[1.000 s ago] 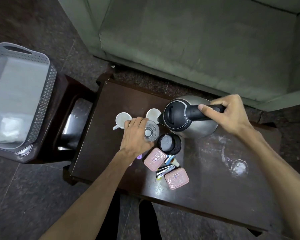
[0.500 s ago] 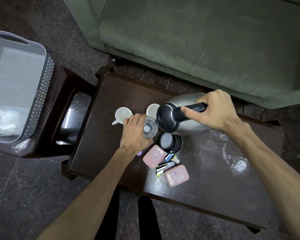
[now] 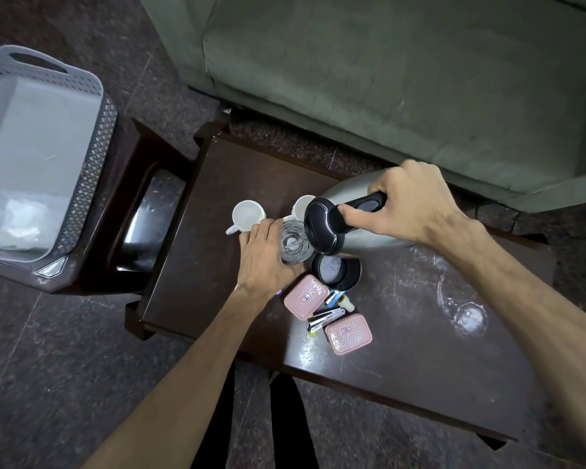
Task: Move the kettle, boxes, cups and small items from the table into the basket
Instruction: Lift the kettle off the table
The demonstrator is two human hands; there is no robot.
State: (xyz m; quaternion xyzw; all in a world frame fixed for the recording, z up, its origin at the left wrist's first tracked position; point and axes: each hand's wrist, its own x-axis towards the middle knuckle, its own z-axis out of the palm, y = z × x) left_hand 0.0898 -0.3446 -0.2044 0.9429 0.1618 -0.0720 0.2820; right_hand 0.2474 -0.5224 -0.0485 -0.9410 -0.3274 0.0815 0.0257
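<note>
Kettle point(image 3: 362, 228) handle sits wrapped in our right hand point(image 3: 410, 204); left hand point(image 3: 268, 255) cups the glass point(image 3: 293, 245). We lift both straight, clearing the cups.

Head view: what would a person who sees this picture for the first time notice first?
The steel kettle at the middle of the dark table stands out most, with the right hand closed on its black handle. Just beside it, the left hand wraps a clear glass. At far left, the grey basket sits on a stool.
</note>
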